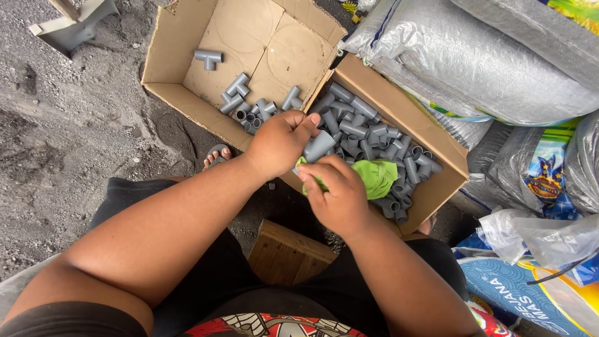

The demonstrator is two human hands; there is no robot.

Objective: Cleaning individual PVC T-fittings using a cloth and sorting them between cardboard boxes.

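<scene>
While the left hand (281,140) grips a grey fitting (319,146) with its fingers (307,123) curled tight around it, the right hand (337,190) presses a green rag (377,176) against the fitting's lower end, thumb and fingers pinching the cloth. Fitting sits between both hands, held above the near edge of the right box (437,146). Rag trails off to the right over the pile.

Two cardboard boxes, open, side by side on the dirt floor (68,125). Left box (181,68): flaps folded out, mostly bare bottom, one lone tee (208,58) at upper left, another tee (237,84) mid-box, and a small cluster of fittings (256,112) near the front corner; roughly ten in all, exact count unclear. Right box: full pile of grey fittings (365,122), tees and short couplers, too many to count.

Upper right: two large silver-grey woven sacks (474,62), stacked, with a yellow-green printed strip at the top corner. Right edge: a sack with a blue and yellow printed panel (546,171). Lower right: clear plastic bags (543,234) over a blue printed sack (505,284).

One wooden block (287,253) lies between the knees. Toes of one foot (216,156) show beside the left box. Grey scrap piece (72,25) at top left.
</scene>
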